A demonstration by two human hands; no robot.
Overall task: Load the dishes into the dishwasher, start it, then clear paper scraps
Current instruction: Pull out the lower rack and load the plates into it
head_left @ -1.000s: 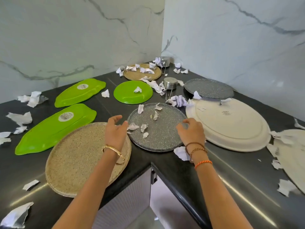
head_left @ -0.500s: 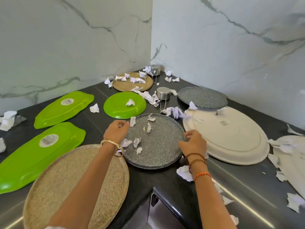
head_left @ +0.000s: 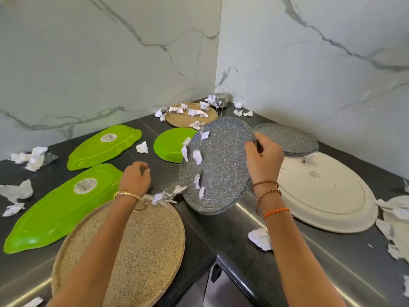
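My right hand (head_left: 263, 161) grips the right rim of a grey speckled round plate (head_left: 219, 165) and holds it tilted steeply, its left edge down near the counter. White paper scraps (head_left: 197, 156) slide and fall off its face toward the left. My left hand (head_left: 135, 178) hovers to the left of the plate with loosely curled fingers, holding nothing. Just below it lies a large tan speckled plate (head_left: 137, 247), with a few scraps (head_left: 164, 196) at its top edge.
Two green leaf-shaped trays (head_left: 104, 145) (head_left: 55, 209), a round green plate (head_left: 169, 145), a second grey plate (head_left: 287, 138), a big white oval platter (head_left: 327, 196), a tan plate (head_left: 190, 117) and a steel cup (head_left: 221, 100) lie on the dark corner counter (head_left: 221, 235). Scraps are scattered all over.
My right hand has lifted the grey plate's right rim, tipping it up so the scraps slide off. My left hand has let go of the rim and moved left.
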